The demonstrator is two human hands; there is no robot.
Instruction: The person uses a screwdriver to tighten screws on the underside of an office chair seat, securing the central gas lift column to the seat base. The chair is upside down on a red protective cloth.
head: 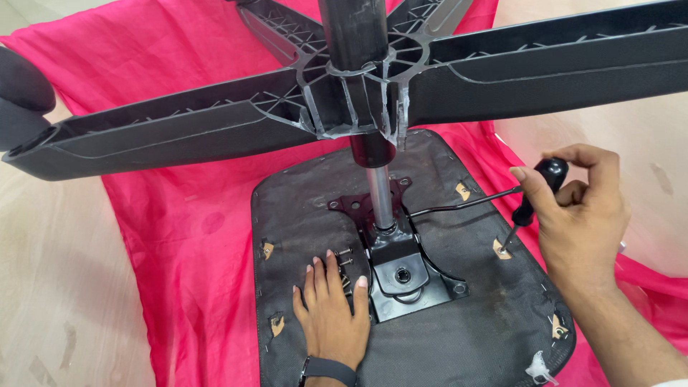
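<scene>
Got my right hand (pixel 580 208) closed round the screwdriver (pixel 532 201), tip in the hole at 3 o'clock of the upturned seat (pixel 444 344). Left hand (pixel 330 308) is flat, fingers spread, beside the bracket (pixel 401 276). Best keep the driver plumb and press firmly.
</scene>
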